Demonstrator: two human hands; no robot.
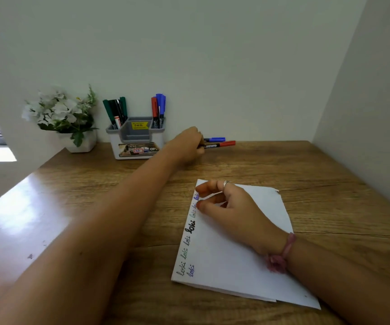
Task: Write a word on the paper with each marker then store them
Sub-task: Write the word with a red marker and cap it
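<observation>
A wooden bench [248, 160] fills the view, set into a corner of pale walls. The white paper [236, 266] lies near the front right, with the word "loki" written several times along its left edge in various colours. At the far edge stands a grey and white organiser [135, 146]: its left compartment holds about four green and black markers [115, 111], its right compartment one red and two blue markers [158, 107], the middle one a yellow price label. A white pot of white flowers [60, 116] sits near the far left corner. The left hand [187, 143] reaches to the far edge, fingers curled round a red-capped marker [220, 144]; a blue-capped marker [215, 139] lies just behind it. The right hand [227, 202] rests on the paper, fingers loosely curled, holding nothing
</observation>
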